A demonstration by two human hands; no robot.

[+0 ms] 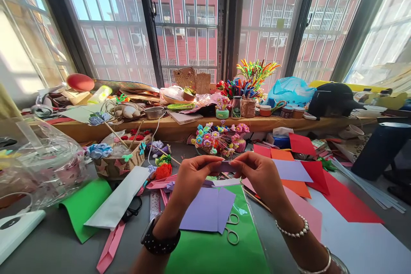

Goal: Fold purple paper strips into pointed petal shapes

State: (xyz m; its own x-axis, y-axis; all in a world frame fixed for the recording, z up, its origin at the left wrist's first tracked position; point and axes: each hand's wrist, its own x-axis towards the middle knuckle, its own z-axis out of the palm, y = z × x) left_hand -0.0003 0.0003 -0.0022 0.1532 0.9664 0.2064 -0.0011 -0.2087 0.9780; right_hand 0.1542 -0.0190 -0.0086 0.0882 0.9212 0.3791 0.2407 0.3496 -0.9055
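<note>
My left hand (194, 173) and my right hand (257, 171) are raised over the desk, thumbs and forefingers pinching a small purple paper piece (226, 167) between them. Much of that piece is hidden by the fingers. Below the hands, purple paper sheets (201, 209) lie on a green sheet (218, 252) in a clear plastic cover. Scissors (233, 236) with metal loop handles rest there, their blades tucked under the purple paper. A folded pink paper strip (111, 246) is at the left of the desk.
At right lie red paper (349, 199), white paper (362, 244) and a dark bottle (382, 150). Craft flowers (210, 139) stand behind the hands. Left are a white folded paper (118, 197), a curled green sheet (86, 207) and a plastic-wrapped bundle (41, 162). Windows rise behind a cluttered ledge (180, 126).
</note>
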